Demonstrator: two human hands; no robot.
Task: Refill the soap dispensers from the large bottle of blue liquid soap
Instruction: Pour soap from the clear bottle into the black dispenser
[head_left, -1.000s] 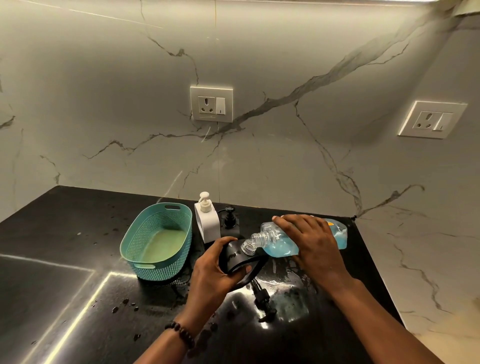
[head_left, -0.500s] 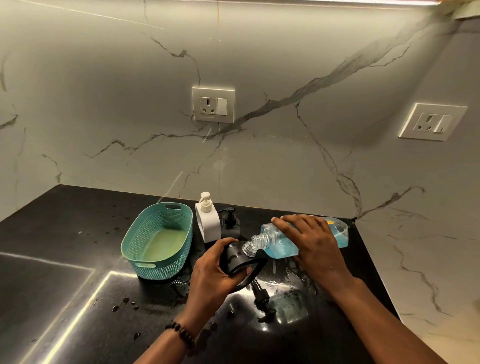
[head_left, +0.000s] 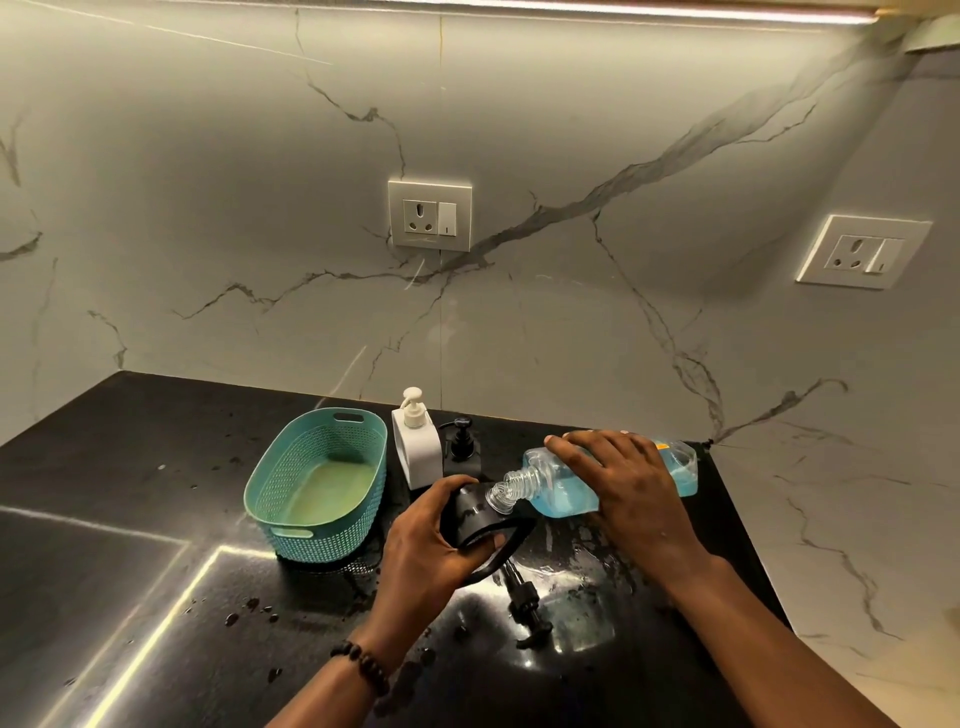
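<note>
Refill, pour stage. Right hand (head_left: 631, 488) wrapped over tilted soap bottle (head_left: 566, 493), neck at mouth of black dispenser (head_left: 475, 514) gripped by left hand (head_left: 423, 551) above wet counter (head_left: 156, 467). Bottle prob. light, thin-walled, slippery; best held mid-body, w/ dispenser steadied.

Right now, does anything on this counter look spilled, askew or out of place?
Yes. The black counter is wet: droplets and smears shine below the bottle of blue soap and near the teal basket. A black pump head lies on its side in the wet patch, off its dispenser.
</note>
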